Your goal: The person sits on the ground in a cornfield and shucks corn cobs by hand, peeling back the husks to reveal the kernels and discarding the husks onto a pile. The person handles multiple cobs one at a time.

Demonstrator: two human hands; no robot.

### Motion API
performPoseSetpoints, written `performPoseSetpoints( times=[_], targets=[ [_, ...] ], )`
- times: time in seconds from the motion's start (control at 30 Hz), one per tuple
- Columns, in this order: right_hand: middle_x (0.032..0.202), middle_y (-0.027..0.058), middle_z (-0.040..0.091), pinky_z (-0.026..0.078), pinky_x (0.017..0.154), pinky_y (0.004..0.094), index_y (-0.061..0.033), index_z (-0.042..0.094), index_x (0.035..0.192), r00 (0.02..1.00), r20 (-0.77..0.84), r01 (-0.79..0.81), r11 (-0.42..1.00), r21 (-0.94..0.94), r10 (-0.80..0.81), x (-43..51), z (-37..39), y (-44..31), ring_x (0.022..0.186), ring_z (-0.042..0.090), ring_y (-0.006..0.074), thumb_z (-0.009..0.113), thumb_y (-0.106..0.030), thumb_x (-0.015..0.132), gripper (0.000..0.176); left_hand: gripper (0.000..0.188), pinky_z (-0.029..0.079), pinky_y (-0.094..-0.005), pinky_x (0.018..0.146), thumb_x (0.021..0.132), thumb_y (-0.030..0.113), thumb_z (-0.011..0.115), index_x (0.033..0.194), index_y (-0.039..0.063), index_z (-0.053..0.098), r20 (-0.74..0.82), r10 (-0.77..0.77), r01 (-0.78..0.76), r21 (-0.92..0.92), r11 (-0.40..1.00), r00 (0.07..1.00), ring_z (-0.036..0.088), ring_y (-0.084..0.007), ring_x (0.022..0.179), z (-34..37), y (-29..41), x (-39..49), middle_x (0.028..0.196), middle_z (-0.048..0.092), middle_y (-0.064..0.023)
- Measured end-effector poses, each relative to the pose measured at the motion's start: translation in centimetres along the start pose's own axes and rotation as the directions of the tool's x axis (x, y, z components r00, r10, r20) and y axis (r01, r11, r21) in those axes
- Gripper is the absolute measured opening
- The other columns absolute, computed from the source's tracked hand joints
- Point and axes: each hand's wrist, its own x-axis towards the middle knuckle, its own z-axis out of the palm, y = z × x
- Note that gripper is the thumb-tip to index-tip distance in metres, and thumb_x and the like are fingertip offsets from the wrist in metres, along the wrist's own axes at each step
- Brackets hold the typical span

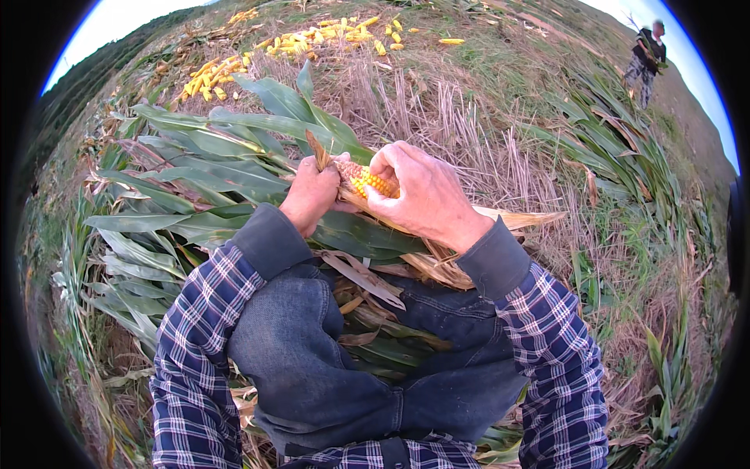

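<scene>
An ear of corn (381,184) lies between my hands, above my lap. Yellow kernels cover its right part, while the left part looks pinkish and patchy. My left hand (314,189) grips the ear's left end, with a dry brown husk tip sticking up beside the thumb. The thumb and curled fingers of my right hand (423,190) close on the yellow kernels at the other end; the palm side is hidden. Pale dry husk (518,218) extends below and to the right of this hand. Green corn leaves (228,170) spread under and left of the ear.
Husked yellow ears (319,40) lie piled on the ground ahead. Dry stubble (463,123) stands beyond my hands. More cut corn stalks (621,140) lie at right, near a standing person (646,58). Dry leaves (369,278) lie between my jeans-clad legs (293,340).
</scene>
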Motion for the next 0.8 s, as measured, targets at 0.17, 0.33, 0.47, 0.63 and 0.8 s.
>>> performPoseSetpoints(
  times=[0.17, 0.33, 0.47, 0.63, 0.8],
  targets=[
    [0.094, 0.0125, 0.059, 0.051, 0.074, 0.0461, -0.007, 0.053, 0.098, 0.998, 0.051, -0.044, 0.998, -0.037, 0.046, 0.2, -0.3, -0.1, 0.089, 0.064, 0.034, 0.071, -0.025, 0.077, 0.032, 0.025, 0.064, -0.0376, 0.066, 0.102, 0.015, 0.046, 0.113, -0.004, 0.057, 0.009, 0.05, -0.05, 0.0, 0.999, 0.999, 0.072, -0.0241, 0.084, 0.4, -0.2, -0.1, 0.101, 0.067, -0.0141],
    [0.093, 0.0118, 0.059, 0.051, 0.072, 0.0463, -0.0067, 0.054, 0.098, 0.999, 0.034, 0.012, 0.997, -0.079, -0.009, 0.3, -0.3, 0.0, 0.089, 0.064, 0.0335, 0.072, -0.026, 0.076, 0.034, 0.026, 0.064, -0.0364, 0.066, 0.101, 0.009, 0.041, 0.114, -0.006, 0.057, 0.052, 0.098, -0.1, 0.029, 0.995, 0.994, 0.072, -0.0239, 0.086, 0.3, -0.4, 0.3, 0.101, 0.067, -0.0146],
    [0.094, 0.0109, 0.058, 0.052, 0.071, 0.0454, -0.0074, 0.054, 0.099, 0.999, 0.024, 0.03, 0.991, -0.134, -0.027, 0.7, 0.2, -0.9, 0.088, 0.064, 0.0329, 0.072, -0.025, 0.075, 0.035, 0.024, 0.062, -0.0349, 0.061, 0.1, 0.01, 0.044, 0.106, -0.007, 0.06, 0.033, 0.129, -0.13, 0.008, 0.992, 0.991, 0.069, -0.0195, 0.077, 0.2, -0.8, 0.2, 0.092, 0.067, -0.013],
    [0.092, 0.0112, 0.055, 0.05, 0.07, 0.0428, -0.0054, 0.052, 0.099, 0.999, 0.03, -0.012, 0.995, -0.098, 0.015, 0.6, 1.0, -1.3, 0.084, 0.062, 0.0324, 0.072, -0.017, 0.075, 0.033, 0.035, 0.051, -0.0432, 0.07, 0.096, 0.025, 0.061, 0.092, -0.009, 0.065, -0.067, 0.294, -0.277, 0.19, 0.942, 0.954, 0.066, -0.0262, 0.073, 0.1, -4.8, 3.5, 0.074, 0.066, -0.021],
    [0.092, 0.0138, 0.054, 0.048, 0.071, 0.0455, -0.0047, 0.05, 0.098, 0.999, 0.046, -0.008, 0.975, -0.221, 0.018, 0.6, 1.0, -0.9, 0.085, 0.059, 0.0378, 0.069, -0.015, 0.078, 0.029, 0.037, 0.047, -0.0432, 0.059, 0.096, 0.023, 0.06, 0.081, -0.01, 0.065, -0.047, 0.333, -0.307, 0.286, 0.908, 0.942, 0.06, -0.0176, 0.063, 2.1, -3.4, 3.2, 0.065, 0.061, -0.0213]
  ],
)
